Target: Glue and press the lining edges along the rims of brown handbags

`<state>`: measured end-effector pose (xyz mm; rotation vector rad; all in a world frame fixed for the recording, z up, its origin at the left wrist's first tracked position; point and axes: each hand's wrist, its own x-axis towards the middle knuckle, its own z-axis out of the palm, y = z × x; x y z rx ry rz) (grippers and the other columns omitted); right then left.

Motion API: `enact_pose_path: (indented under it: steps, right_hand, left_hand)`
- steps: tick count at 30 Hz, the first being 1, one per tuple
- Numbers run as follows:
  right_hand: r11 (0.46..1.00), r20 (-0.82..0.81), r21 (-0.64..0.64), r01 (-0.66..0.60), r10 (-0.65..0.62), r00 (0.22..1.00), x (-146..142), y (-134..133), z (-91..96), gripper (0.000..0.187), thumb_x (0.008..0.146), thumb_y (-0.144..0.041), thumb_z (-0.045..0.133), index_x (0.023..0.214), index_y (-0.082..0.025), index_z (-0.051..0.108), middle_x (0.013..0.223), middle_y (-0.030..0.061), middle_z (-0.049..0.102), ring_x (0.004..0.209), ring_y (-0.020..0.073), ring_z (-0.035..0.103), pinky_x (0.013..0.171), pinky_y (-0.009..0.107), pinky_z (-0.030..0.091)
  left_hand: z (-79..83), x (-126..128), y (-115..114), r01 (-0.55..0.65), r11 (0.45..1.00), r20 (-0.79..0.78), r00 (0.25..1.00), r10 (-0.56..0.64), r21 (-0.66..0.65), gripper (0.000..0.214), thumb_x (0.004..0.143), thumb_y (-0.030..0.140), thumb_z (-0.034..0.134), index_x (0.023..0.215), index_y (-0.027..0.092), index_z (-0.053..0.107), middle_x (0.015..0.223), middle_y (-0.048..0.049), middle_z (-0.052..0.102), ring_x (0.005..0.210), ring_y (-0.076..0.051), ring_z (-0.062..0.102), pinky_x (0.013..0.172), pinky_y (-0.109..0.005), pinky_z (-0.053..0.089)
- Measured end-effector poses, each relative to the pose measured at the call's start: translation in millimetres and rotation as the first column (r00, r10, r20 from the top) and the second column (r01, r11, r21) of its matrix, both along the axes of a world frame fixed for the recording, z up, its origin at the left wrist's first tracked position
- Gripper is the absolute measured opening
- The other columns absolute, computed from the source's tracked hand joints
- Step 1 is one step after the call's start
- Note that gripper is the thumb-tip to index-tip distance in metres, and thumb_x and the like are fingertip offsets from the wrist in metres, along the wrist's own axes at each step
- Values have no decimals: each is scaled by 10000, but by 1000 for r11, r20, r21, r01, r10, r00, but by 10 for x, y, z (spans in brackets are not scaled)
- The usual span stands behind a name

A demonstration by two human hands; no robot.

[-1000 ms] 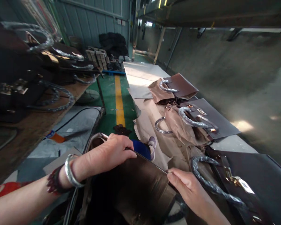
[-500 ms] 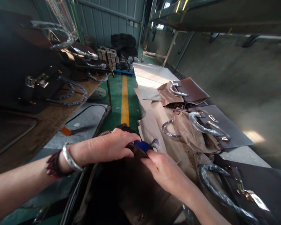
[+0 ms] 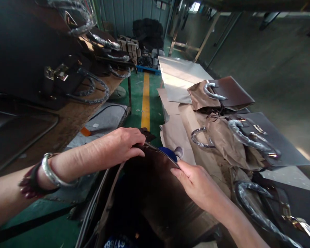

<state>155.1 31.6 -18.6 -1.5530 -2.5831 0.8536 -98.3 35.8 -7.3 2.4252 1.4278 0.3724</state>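
Observation:
A dark brown leather bag [image 3: 155, 196] lies open below me, its mouth facing up. My left hand [image 3: 119, 144], with a silver bangle on the wrist, is closed over the bag's top rim at the far left corner. My right hand [image 3: 196, 184] pinches the same rim further right, fingers pressed together on the edge. A blue object [image 3: 167, 152] shows just beyond the rim between the two hands.
Several brown handbags [image 3: 229, 93] with plastic-wrapped handles lie on paper on the table [image 3: 181, 72] at the right. More dark bags [image 3: 54, 75] crowd a wooden bench at the left. A green floor with a yellow line [image 3: 145, 100] runs between them.
My right hand slid along the bag's rim toward the left hand, then a little back to the right. The left hand keeps its hold. The view has tilted down and shifted.

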Motion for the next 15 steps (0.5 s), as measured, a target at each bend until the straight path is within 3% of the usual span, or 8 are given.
enact_pose_path:
  steps: [4, 15]
  right_hand:
    - [1000, -22, 31, -3, 3, 1000, 5, -17, -4, 349, 916, -407, 351, 634, -213, 281, 538, -54, 284, 519, 114, 309, 498, 239, 178]
    - [995, -36, 55, -78, 80, 996, -5, 19, -16, 341, 932, -370, 351, 633, -215, 299, 527, -52, 344, 488, 104, 336, 478, 230, 210]
  left_hand:
    - [-11, 10, 16, -2, 1000, 59, 998, 3, -17, 166, 853, 234, 532, 724, 144, 584, 857, -38, 609, 828, -157, 561, 751, -253, 417]
    - [-40, 21, 10, -151, 987, 96, 983, 156, -61, 230, 844, 292, 456, 825, 161, 644, 849, -16, 655, 813, -143, 581, 726, -228, 402]
